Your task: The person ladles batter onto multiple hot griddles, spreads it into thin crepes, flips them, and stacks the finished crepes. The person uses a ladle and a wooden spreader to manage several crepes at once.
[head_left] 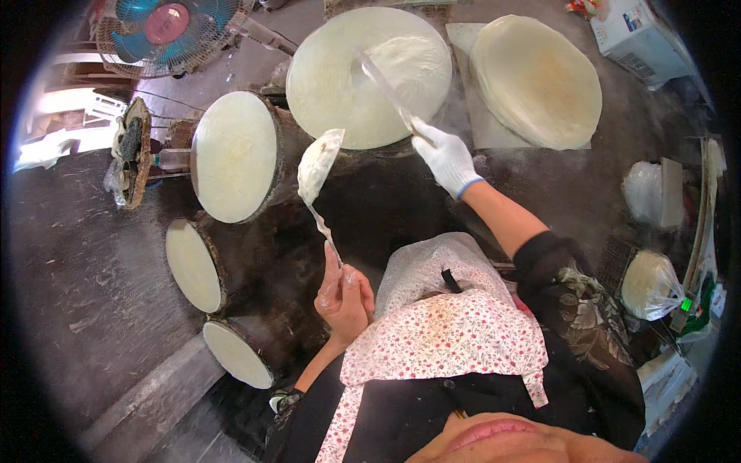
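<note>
My left hand, bare and dusted with white, is closed around the handle of a ladle. Pale batter coats the ladle's bowl, which is raised just in front of the large round griddle. A white glove with a blue cuff covers my right hand, which grips a long flat spatula. Its far end reaches over the griddle's middle. A thin pale layer covers most of the griddle, and thicker wet batter lies in ridges at its far right.
Right of the griddle, a stack of round thin flatbreads rests on a pale board. Three smaller pale-topped rounds line the left side. A fan stands far left, a white box far right, and a filled plastic bag at right.
</note>
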The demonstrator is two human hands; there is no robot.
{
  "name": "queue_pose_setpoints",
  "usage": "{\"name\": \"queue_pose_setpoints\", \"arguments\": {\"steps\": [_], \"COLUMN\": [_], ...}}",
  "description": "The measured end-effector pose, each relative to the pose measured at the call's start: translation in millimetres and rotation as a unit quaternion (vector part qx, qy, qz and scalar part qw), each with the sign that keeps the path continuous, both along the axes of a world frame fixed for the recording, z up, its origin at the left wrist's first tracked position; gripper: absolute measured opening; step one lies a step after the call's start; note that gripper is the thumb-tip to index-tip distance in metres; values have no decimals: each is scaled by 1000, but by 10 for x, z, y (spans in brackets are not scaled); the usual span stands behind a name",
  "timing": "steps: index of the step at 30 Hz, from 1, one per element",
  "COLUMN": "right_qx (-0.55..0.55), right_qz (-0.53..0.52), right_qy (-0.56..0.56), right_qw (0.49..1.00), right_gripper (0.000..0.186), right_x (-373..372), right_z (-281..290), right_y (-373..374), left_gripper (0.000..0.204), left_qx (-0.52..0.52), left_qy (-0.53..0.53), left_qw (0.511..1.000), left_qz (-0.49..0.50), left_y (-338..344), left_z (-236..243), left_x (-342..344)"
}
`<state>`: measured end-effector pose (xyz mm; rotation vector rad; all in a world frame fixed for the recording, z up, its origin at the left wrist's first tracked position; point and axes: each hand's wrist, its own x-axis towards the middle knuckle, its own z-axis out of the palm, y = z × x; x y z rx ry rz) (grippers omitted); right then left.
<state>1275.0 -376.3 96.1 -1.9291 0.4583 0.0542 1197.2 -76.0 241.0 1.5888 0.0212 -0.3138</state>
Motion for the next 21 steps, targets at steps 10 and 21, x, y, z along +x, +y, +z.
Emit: {"name": "queue_pose_setpoints", "arguments": {"steps": [10, 21], "right_qx": [-156, -67], "right_qz": [23, -41], "right_qy": [-23, 20], "right_qw": [987, 997], "right_gripper": [50, 48], "right_x": [485, 19], "right_z": [-150, 17], "right_y": [-271, 200], "left_gripper": [57, 56], "left_qx": [7, 19], "left_qy": [-2, -5], "left_qw": [999, 998], "left_qz": [31, 55], "left_y": [426, 712], "left_z": [-34, -136], "left_x": [97, 152]}}
